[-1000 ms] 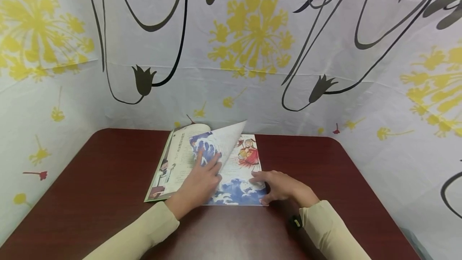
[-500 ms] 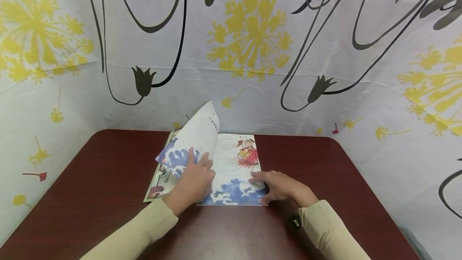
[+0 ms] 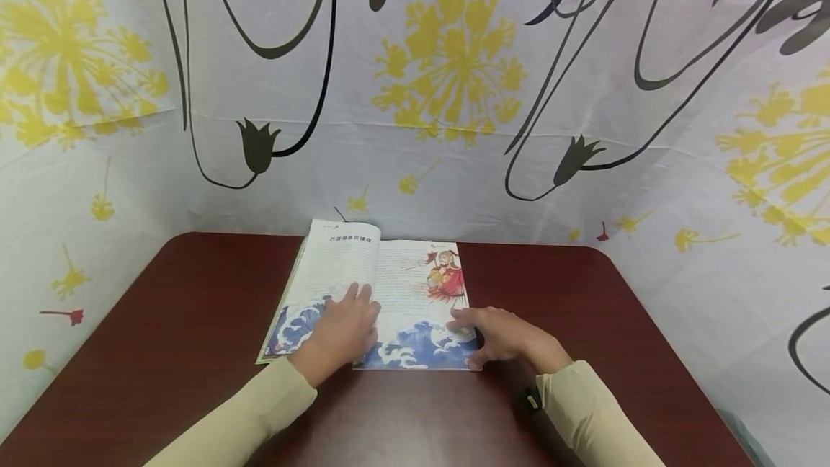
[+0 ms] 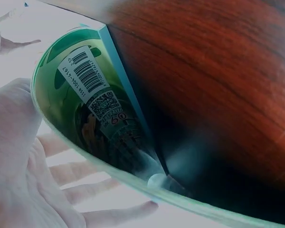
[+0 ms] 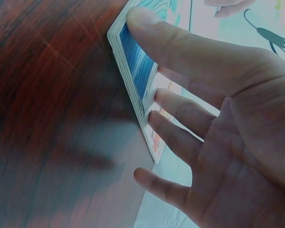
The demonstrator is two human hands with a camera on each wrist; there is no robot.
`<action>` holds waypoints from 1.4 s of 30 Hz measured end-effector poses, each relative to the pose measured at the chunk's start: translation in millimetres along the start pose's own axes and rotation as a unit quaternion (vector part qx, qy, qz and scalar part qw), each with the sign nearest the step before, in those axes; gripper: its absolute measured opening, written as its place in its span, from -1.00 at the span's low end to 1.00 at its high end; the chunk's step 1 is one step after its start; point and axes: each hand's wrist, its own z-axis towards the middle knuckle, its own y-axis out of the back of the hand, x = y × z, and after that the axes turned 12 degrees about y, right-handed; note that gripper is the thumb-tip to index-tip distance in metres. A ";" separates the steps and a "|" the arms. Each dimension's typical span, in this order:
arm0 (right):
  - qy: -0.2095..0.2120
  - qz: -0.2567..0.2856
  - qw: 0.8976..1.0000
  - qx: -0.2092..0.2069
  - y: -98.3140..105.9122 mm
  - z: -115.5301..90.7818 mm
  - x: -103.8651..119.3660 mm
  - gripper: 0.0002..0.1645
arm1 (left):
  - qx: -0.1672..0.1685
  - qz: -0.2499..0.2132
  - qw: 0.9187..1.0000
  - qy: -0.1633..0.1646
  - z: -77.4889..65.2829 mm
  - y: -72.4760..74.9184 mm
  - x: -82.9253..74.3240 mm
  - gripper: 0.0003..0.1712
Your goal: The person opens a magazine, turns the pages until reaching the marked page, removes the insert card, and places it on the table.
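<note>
Open picture book (image 3: 389,287) laid flat at the far middle of the table (image 3: 162,352), left hand (image 3: 340,330) spread flat on its left page, right hand (image 3: 502,337) rested with straight fingers against its near right corner

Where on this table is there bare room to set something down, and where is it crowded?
Bare dark wood lies left of the open book, out to the table edge, and right of it, past the right hand. A narrower strip runs along the near edge between the two sleeves. The middle is crowded: the left hand presses the left page and the right hand rests on the book's right corner.
</note>
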 end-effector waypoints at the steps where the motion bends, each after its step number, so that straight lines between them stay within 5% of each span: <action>1: -0.001 0.000 1.000 0.001 -0.2 0.0 0.0 -0.23 | 0.001 -0.004 1.000 0.000 -0.2 -0.5 0.1 -0.79; 14: 0.022 -0.011 1.000 0.000 0.4 -1.2 -0.4 -0.22 | -0.017 0.009 1.000 -0.010 -2.1 -2.6 -0.3 -0.72; 18: 0.026 -0.018 0.999 -0.001 1.0 -0.6 -0.6 -0.23 | -0.023 0.000 0.998 -0.061 -1.7 -6.6 -2.3 -0.67; 23: 0.018 -0.012 1.000 0.000 1.7 0.7 0.3 -0.25 | 0.014 -0.034 0.989 -0.141 -3.6 -7.9 -6.6 -0.52; 28: 0.017 -0.012 1.000 -0.005 1.8 1.7 -0.1 -0.29 | 0.027 -0.033 0.983 -0.180 -4.7 -7.4 -9.7 -0.32; 36: 0.034 -0.010 0.999 -0.027 0.2 2.9 -1.0 -0.39 | 0.000 -0.021 0.981 -0.192 -3.9 -13.1 -8.1 -0.24; 42: 0.029 0.002 0.999 -0.031 0.1 3.8 -1.5 -0.42 | 0.016 -0.021 0.984 -0.176 -3.6 -11.6 -8.5 -0.29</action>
